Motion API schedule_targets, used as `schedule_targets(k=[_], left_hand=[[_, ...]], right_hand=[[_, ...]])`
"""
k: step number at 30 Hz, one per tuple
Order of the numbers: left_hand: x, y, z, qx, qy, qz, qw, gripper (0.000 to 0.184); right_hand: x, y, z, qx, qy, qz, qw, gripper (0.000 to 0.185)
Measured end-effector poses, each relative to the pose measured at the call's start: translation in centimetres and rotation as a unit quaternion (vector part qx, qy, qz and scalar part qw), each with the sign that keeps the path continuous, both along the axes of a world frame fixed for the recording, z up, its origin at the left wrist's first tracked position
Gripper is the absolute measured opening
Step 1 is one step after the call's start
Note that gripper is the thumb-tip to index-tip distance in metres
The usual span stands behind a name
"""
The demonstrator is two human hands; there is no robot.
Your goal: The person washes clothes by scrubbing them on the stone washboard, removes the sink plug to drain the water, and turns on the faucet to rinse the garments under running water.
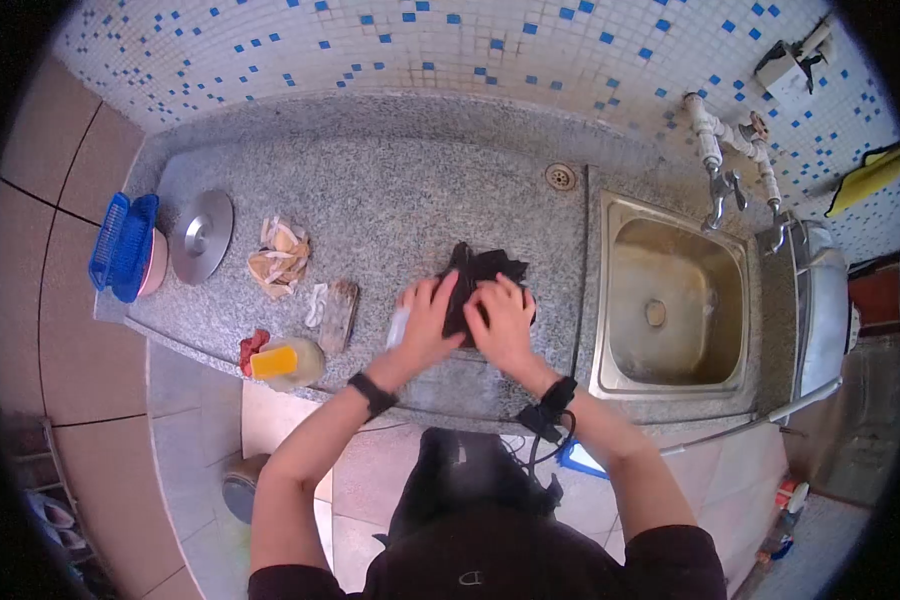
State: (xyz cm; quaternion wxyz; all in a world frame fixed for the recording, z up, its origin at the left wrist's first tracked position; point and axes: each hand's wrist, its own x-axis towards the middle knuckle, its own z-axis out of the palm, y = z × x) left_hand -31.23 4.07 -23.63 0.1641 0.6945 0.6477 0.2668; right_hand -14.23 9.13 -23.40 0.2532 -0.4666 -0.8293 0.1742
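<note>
A crumpled black thing [492, 264], either a plastic bag or a cloth, lies on the granite counter in front of me. My left hand [432, 325] is on its left side, fingers bent onto the black material. On the near right part rests my right hand [503, 325], its fingers curled into the folds. Both hands touch it and hide much of its middle. A small white piece [398, 326] shows just left of my left hand. Further left lie a clear plastic box [340, 316] and a crumpled white scrap [316, 304].
A steel sink [602, 300] is at the right, below two taps [722, 200]. Leftward on the granite counter [370, 200] are a brown-and-white crumpled pile [280, 258], a round metal lid [203, 238], a blue basket [125, 245], a yellow-labelled container [288, 362] and a red cloth [253, 348].
</note>
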Motion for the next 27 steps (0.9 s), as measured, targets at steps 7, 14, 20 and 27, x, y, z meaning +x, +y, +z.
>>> schedule_targets(k=[7,14,20,27], left_hand=[[0.7,-1.1,-5.0,-0.037,0.141,-0.002,0.989,0.086],[-4.0,8.3,-6.3,-0.111,0.081,-0.076,0.988,0.051],[-6.2,11.2,-6.2,-0.193,-0.080,-0.103,0.972,0.077],[-3.9,10.0,-2.5,-0.339,0.051,-0.028,0.939,0.107]], right_hand=[[-0.7,0.8,-5.0,0.039,-0.005,0.088,0.995,0.031],[-4.4,8.2,-5.5,-0.007,-0.092,0.077,0.993,0.013],[-5.0,10.0,-4.3,-0.023,-0.105,0.067,0.992,0.019],[-4.6,9.7,-5.4,-0.032,-0.121,-0.015,0.992,0.043]])
